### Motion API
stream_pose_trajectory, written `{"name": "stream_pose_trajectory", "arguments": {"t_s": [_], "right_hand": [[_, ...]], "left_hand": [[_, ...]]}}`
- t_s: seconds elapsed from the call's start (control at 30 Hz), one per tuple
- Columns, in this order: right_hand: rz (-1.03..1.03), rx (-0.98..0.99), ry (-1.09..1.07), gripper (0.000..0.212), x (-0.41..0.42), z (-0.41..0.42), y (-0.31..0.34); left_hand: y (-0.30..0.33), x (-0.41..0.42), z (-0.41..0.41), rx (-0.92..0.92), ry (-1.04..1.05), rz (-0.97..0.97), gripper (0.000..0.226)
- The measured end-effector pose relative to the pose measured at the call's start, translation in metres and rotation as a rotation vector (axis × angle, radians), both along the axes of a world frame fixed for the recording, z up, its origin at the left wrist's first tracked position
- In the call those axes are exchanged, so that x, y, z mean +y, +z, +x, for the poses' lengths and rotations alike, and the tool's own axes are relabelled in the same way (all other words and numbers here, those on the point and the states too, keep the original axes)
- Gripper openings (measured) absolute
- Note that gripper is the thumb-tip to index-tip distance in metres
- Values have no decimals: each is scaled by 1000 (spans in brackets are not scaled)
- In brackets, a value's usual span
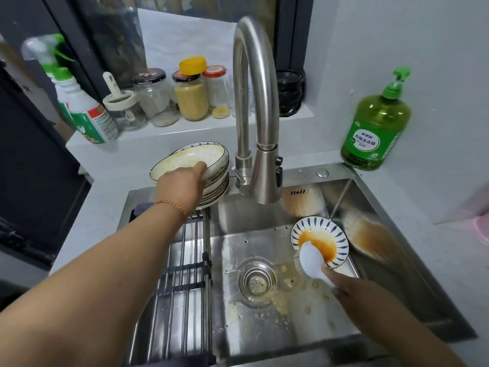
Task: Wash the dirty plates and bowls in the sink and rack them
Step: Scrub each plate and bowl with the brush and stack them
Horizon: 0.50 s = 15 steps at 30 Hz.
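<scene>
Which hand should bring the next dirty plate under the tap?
Left. The left hand already grips the top plate of the stack beside the tap, while the right hand is busy holding a white spoon by the small bowl.

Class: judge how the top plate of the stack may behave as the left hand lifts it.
The top plate looks glazed and greasy, so probably slippery in the left hand. Likely rigid and breakable. It sits tilted on the stack, so it may slide.
</scene>
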State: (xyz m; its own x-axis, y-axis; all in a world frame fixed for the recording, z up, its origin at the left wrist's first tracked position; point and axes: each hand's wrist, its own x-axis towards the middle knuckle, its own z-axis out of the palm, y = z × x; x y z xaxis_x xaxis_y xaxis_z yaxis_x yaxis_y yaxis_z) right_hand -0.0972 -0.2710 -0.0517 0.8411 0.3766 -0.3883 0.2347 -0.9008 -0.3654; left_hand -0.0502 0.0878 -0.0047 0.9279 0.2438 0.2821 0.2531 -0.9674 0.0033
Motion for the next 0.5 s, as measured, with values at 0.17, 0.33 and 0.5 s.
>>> {"name": "stream_pose_trajectory", "arguments": {"t_s": [0.17, 0.33, 0.5], "right_hand": [[3, 39, -28, 47, -7, 3, -4], [-5, 84, 39, 48, -9, 6, -3], [7, 51, 19, 57, -23, 11, -15]], "left_hand": [[-16, -3, 6, 15, -52, -97, 19], [-20, -7, 7, 108, 68, -154, 34], [-36, 0, 13, 4, 52, -185, 24]]}}
